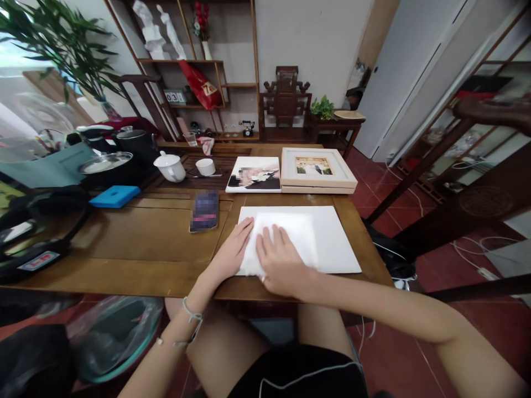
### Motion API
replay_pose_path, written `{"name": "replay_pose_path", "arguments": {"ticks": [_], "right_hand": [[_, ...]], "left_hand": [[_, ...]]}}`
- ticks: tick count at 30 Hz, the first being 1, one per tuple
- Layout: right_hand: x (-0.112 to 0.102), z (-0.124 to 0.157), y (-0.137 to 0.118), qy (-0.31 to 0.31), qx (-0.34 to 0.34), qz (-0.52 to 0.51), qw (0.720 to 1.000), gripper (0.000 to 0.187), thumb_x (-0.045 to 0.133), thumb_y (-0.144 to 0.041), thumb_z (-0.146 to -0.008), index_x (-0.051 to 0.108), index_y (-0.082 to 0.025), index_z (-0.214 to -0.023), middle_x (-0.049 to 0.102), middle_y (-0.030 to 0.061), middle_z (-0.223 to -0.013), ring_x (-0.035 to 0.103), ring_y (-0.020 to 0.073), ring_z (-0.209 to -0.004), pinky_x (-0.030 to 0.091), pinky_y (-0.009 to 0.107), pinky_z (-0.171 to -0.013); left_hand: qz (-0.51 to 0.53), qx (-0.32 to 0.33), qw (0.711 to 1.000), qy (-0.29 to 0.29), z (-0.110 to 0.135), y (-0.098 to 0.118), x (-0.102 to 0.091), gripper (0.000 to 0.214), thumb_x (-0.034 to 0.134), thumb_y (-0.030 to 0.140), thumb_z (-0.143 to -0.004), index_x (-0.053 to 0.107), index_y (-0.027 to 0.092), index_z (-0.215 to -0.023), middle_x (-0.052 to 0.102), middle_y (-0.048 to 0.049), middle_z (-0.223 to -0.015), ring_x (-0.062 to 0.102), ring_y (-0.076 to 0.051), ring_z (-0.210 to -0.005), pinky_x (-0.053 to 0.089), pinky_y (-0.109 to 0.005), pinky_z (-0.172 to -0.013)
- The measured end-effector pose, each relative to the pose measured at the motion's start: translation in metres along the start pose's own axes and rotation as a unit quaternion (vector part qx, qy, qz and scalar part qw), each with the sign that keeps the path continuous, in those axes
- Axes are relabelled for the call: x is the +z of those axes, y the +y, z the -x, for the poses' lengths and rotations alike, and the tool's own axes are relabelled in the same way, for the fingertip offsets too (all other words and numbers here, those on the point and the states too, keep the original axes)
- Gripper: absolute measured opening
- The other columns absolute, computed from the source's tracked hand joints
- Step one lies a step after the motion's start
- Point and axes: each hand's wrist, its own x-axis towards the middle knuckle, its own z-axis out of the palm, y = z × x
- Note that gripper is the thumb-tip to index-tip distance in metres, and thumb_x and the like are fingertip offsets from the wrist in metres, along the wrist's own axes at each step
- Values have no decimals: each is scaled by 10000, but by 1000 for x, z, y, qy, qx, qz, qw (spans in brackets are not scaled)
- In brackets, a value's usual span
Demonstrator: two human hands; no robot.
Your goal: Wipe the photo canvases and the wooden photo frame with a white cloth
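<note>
Left hand (pixel 234 247) and right hand (pixel 282 266) lay flat and open, gripping nothing, on the cloth (pixel 295 231) atop the board (pixel 337 243), just right of the phone (pixel 204 211). Reckon uneven pressing could've bunched that cloth.

The table (pixel 157 237) is smooth, varnished brown wood. On it a soft white cloth (pixel 295 228) covers a matt white board (pixel 336 246); farther back stands a pale wooden frame (pixel 342 176).

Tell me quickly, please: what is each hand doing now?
Left hand: open, fingers flat on the left edge of the soft white folded cloth, gripping nothing.
Right hand: open, palm flat on the same cloth.
</note>
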Motion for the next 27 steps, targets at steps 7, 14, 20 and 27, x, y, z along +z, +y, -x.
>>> {"name": "replay_pose_path", "arguments": {"ticks": [7, 14, 20, 27], "right_hand": [[-6, 12, 3, -17, -39, -71, 997, 679, 562, -472, -778, 461, -82, -1324, 486, 215, -1375, 412, 382, -1272, 288, 510, -1070], [-4, -57, 69, -19, 48, -164, 985, 499, 446, -352, -891, 502, -64, -1295, 517, 161, -1369, 397, 306, -1300, 274, 416, -1080], [3, -89, 77, 8, 3, -226, 974, 367, 460, -321, -908, 605, -68, -1131, 594, 167, -1249, 479, 262, -1203, 346, 342, -1009], [34, -66, 109, 43, 2, -163, 986, 450, 477, -392, -892, 593, -70, -1184, 587, 158, -1268, 457, 293, -1235, 301, 379, -1057]], "left_hand": [[-1, 7, 1000, -4, 1, -3, 1, 477, 334, 234, -942, 419, 139, -1402, 361, -140, -1503, 290, -254, -1417, 240, -474, -1174], [-30, 4, 1000, 2, -2, 4, 0, 469, 296, 214, -954, 417, 153, -1403, 395, -128, -1475, 310, -252, -1400, 226, -479, -1178], [-24, 0, 1000, 13, -1, 5, 0, 465, 310, 227, -957, 423, 147, -1401, 397, -135, -1461, 350, -253, -1373, 263, -451, -1165], [-30, -18, 999, -2, -1, 6, -1, 487, 291, 237, -956, 399, 118, -1416, 372, -134, -1495, 309, -241, -1407, 200, -440, -1188]]}}
